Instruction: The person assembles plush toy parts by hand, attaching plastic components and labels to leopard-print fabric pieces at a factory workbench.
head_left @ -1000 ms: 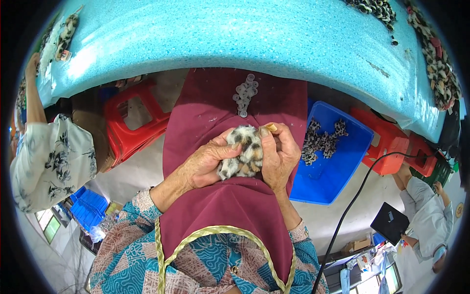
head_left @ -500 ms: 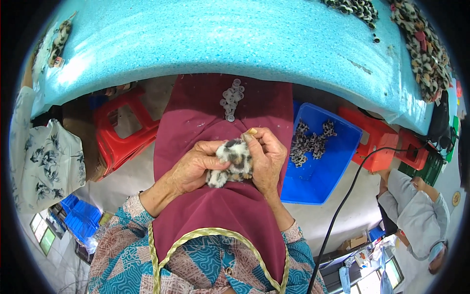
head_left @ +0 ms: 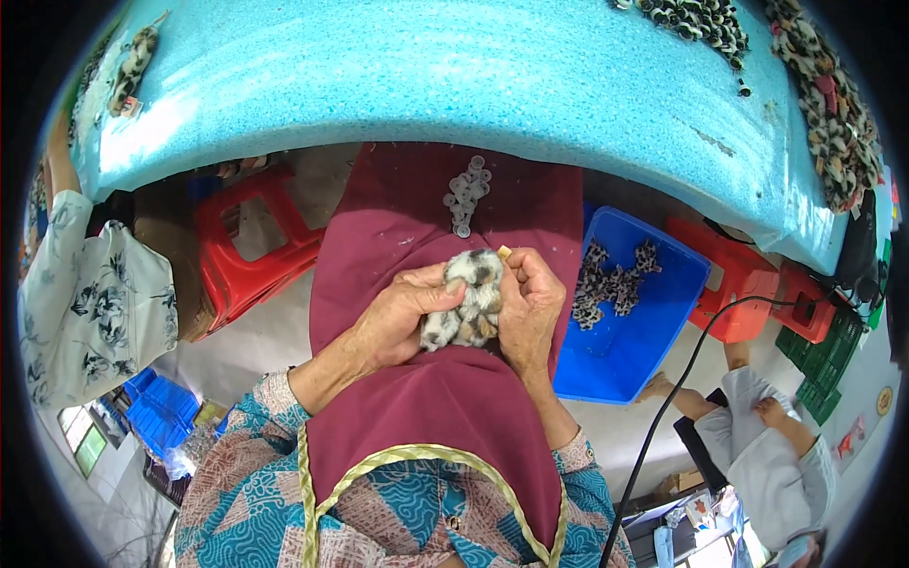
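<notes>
Above my lap, a small furry plush toy (head_left: 473,298), mottled white, black and tan, is held between my two hands. My left hand (head_left: 402,317) grips it from the left, the thumb lying across its fur. On the other side my right hand (head_left: 527,303) is closed with curled fingers against the toy's right edge. A small pale yellow bit (head_left: 505,253) shows at my right fingertips; I cannot tell what it is. Several clear plastic washers (head_left: 466,196) lie on my maroon apron (head_left: 379,218), just beyond the toy.
A blue bin (head_left: 606,364) with spotted plush pieces (head_left: 615,284) stands at my right, near red stools (head_left: 734,289). The blue-covered table (head_left: 426,85) carries plush heaps (head_left: 828,114) and dark small parts (head_left: 696,24). A black cable (head_left: 668,388) runs past the bin. People sit on both sides.
The toy has turned more upright between my hands, and both hands have shifted with it. The whole view has moved slightly. The person at right has changed posture.
</notes>
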The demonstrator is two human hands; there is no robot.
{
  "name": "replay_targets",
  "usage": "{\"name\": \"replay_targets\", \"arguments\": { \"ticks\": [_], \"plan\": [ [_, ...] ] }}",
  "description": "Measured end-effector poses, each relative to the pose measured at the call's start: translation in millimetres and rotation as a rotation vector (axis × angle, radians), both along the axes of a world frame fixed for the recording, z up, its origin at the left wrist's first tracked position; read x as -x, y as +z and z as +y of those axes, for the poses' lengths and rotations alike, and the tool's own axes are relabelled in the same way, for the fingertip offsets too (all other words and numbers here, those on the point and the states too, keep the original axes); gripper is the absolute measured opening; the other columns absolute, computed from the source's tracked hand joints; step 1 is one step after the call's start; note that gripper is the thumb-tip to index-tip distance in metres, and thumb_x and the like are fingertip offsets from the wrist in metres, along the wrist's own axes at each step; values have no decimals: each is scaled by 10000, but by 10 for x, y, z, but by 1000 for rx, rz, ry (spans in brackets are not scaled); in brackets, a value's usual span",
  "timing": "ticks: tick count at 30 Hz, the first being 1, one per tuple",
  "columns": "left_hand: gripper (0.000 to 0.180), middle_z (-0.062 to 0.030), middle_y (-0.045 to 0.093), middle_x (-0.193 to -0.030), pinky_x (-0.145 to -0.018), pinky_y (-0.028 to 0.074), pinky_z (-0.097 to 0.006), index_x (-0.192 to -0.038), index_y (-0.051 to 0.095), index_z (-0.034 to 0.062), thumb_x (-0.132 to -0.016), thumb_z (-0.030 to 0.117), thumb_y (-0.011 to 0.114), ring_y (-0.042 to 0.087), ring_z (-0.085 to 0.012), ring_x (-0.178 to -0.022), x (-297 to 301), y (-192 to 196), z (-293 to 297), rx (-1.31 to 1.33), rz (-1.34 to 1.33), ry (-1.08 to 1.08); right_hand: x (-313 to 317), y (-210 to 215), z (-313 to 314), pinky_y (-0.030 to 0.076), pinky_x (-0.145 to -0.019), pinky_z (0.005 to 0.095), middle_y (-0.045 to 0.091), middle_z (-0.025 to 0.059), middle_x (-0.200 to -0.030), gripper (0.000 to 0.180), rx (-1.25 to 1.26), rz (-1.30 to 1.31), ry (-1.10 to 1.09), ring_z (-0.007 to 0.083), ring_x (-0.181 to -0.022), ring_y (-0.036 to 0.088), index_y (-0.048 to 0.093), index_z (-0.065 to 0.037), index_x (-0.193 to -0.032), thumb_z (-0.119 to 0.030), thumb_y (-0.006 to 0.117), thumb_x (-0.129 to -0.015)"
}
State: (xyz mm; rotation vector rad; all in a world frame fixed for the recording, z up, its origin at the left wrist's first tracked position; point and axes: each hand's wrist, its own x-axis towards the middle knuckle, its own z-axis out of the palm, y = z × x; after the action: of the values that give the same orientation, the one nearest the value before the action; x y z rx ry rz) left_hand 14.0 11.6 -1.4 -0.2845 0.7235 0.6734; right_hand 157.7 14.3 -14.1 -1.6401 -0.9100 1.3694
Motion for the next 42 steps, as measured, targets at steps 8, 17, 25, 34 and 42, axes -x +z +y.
{"name": "replay_targets", "arguments": {
  "ticks": [8, 17, 25, 34, 42],
  "plan": [
    [316, -39, 622, -872, -720, 511, -265, -1013, 595, -2, -713, 38, 689, 598, -119, -808, 49, 17, 40, -417, 323, -247, 11, 109, 81, 358, -472, 185, 502, -30, -590, 93, -39, 2, -71, 15, -526, 430, 533, -3, -730, -13, 588, -806],
    [227, -107, 645, -935, -748, 530, -323, -1025, 597, -7, -816, 81, 601, 639, -193, -815, 24, -12, 67, -115, 103, -175, -50, 76, 110, 385, -474, 206, 535, 21, -605, 53, -190, -177, 23, 41, -528, 468, 556, 21, -774, 0, 603, -787],
    [279, -109, 626, -986, -764, 532, -342, -1102, 546, 8, -877, 174, 542, 634, -201, -849, -37, 16, 54, -101, 90, -101, -54, 125, 102, 408, -554, 190, 565, 22, -683, 155, -131, -16, -21, 56, -626, 514, 544, 8, -919, -118, 601, -849],
    [261, -105, 626, -972, -767, 528, -331, -1072, 557, 5, -876, 176, 546, 630, -193, -854, -32, 1, 44, -83, -48, -78, -40, 126, 13, 385, -524, 188, 556, 10, -621, 159, -123, -82, 15, 44, -570, 491, 543, -10, -910, -135, 613, -841],
    [262, -116, 629, -940, -759, 524, -340, -1047, 549, -17, -869, 176, 554, 629, -204, -818, -94, 103, 142, -65, 22, -130, -78, 200, 53, 404, -517, 209, 568, 18, -621, 142, -241, -220, -47, 49, -573, 506, 543, -14, -912, -111, 607, -831]
  ]
}}
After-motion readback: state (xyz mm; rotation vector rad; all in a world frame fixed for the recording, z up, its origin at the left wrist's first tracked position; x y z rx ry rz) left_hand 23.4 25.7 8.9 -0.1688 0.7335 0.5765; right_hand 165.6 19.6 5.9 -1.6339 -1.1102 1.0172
